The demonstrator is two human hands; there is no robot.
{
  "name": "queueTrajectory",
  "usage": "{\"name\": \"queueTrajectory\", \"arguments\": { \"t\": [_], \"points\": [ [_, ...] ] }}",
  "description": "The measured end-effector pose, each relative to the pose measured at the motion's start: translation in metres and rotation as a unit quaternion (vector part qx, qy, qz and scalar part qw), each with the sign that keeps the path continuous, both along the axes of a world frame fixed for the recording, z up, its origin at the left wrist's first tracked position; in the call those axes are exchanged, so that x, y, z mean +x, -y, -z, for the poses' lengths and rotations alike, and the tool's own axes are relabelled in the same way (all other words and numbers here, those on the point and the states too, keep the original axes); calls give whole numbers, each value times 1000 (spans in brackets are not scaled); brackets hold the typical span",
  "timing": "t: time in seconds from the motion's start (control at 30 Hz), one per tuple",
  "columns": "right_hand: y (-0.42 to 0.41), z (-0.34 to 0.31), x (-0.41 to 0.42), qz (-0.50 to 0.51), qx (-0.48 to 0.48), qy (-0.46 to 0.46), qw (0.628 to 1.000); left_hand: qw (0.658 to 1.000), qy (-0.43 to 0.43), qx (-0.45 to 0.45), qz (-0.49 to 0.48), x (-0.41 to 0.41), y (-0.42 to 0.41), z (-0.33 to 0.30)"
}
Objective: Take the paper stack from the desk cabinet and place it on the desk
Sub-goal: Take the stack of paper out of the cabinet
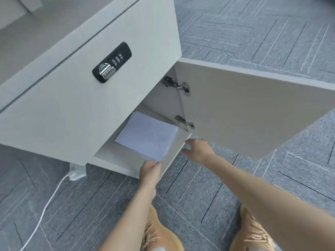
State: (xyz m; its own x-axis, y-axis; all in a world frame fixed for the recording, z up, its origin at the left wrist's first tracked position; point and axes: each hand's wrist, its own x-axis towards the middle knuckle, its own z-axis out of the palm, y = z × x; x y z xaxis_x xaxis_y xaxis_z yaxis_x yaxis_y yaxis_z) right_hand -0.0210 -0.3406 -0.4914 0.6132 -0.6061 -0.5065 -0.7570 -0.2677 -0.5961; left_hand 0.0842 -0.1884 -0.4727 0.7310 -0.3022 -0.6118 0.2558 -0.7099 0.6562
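Observation:
A white paper stack [147, 135] lies flat on the bottom shelf of the open desk cabinet [126, 158]. My left hand [150, 170] is at the stack's near corner, fingers curled onto the paper's edge. My right hand [198, 149] hovers just outside the shelf's right front corner, fingers spread, holding nothing. The cabinet door [253, 113] stands swung open to the right. The desk top [36, 37] shows at the upper left, above the cabinet.
A locked drawer front with a black combination lock [112, 62] sits above the opening. A white power strip [77, 172] and its cable [45, 209] lie on the grey carpet at the left. My tan shoes [159, 236] are below.

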Motion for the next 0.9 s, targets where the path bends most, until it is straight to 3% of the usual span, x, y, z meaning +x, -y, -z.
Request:
{"name": "queueTrajectory", "arguments": {
  "t": [0.17,0.4,0.57,0.73,0.9],
  "points": [
    [7,53,39,-61,17,-37,997,997,-47,14,-53,30,22,63],
    [42,111,98,-115,-38,-53,991,983,-63,43,-166,62,64,132],
    [61,133,148,-157,-127,-20,979,970,-9,101,-219,85,87,158],
    [77,151,188,-107,-130,-36,985,958,-24,156,-240,106,89,169],
    [85,173,204,-79,-104,-65,989,955,-17,112,-273,124,76,206]
  ]
}}
